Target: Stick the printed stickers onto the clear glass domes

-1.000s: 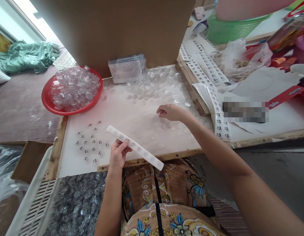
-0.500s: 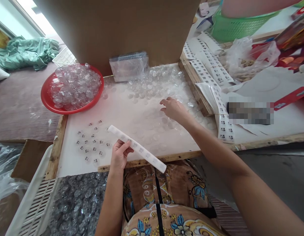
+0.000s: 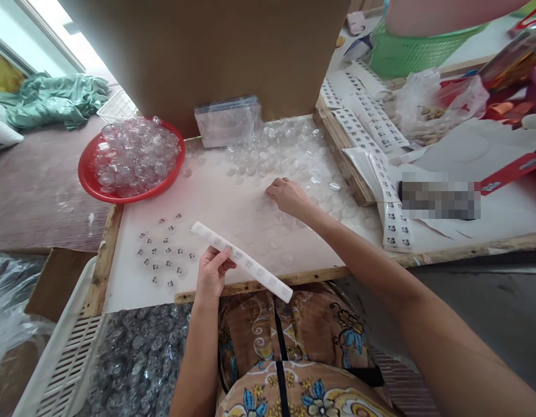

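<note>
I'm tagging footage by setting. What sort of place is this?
Probably a small workshop, perhaps a home one: a wood-edged board strewn with clear discs, a red bowl heaped with similar pieces, and printed strips lying to the right.

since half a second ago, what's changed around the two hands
The bare right hand has moved left over the white tabletop; whether its fingers hold anything can't be told. As before, the bare left hand pinches the long white paper strip, and the round red plastic bowl stays put.
</note>
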A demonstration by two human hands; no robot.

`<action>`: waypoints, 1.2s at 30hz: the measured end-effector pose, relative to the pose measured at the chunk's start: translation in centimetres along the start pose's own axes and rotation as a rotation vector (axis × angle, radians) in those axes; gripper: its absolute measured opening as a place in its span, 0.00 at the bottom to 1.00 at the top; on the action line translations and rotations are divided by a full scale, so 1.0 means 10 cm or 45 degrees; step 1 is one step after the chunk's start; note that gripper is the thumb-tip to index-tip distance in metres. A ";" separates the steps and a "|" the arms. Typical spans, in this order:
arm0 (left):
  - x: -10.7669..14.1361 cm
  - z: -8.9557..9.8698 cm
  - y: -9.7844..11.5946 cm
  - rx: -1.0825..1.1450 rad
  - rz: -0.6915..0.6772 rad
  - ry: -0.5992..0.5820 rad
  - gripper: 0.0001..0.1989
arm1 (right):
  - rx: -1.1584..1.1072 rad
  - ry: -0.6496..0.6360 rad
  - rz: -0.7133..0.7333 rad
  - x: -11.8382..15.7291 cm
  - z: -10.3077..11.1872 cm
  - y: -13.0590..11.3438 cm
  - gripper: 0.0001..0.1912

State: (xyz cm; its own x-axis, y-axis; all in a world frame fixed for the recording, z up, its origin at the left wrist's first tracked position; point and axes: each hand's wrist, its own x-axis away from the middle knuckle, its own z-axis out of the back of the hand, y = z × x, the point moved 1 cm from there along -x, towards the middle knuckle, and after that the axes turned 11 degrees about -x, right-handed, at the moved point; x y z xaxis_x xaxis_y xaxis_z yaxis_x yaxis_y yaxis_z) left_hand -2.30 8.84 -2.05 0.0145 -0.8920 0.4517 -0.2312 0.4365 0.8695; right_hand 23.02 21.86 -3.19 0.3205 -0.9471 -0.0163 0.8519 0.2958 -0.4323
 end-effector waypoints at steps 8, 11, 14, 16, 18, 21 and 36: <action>-0.01 0.01 -0.01 0.018 0.005 -0.001 0.16 | -0.515 -0.008 -0.328 -0.04 0.11 0.06 0.15; -0.01 0.00 -0.01 0.019 0.005 -0.014 0.16 | -0.503 -0.044 -0.398 -0.08 0.17 0.10 0.13; -0.01 0.00 -0.02 0.030 0.001 -0.016 0.16 | -0.323 0.043 -0.409 -0.05 0.24 0.15 0.11; -0.01 0.01 -0.02 0.037 0.002 -0.015 0.16 | -0.246 0.108 -0.377 0.04 0.29 0.19 0.11; -0.01 0.01 -0.02 0.039 0.006 -0.017 0.16 | -0.229 0.113 -0.337 0.18 0.33 0.22 0.11; -0.01 0.02 -0.02 0.034 0.014 -0.024 0.16 | -0.163 0.048 -0.290 0.40 0.37 0.26 0.12; 0.01 0.00 0.02 0.000 -0.015 0.021 0.17 | -0.063 0.081 -0.401 0.61 0.42 0.54 0.13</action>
State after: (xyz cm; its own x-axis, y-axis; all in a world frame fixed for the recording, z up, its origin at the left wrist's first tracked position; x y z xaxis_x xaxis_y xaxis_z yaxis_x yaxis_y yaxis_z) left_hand -2.33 8.86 -1.87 0.0335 -0.8952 0.4445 -0.2311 0.4257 0.8748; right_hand 31.33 18.16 -1.85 0.0163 -0.9974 0.0698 0.8835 -0.0183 -0.4680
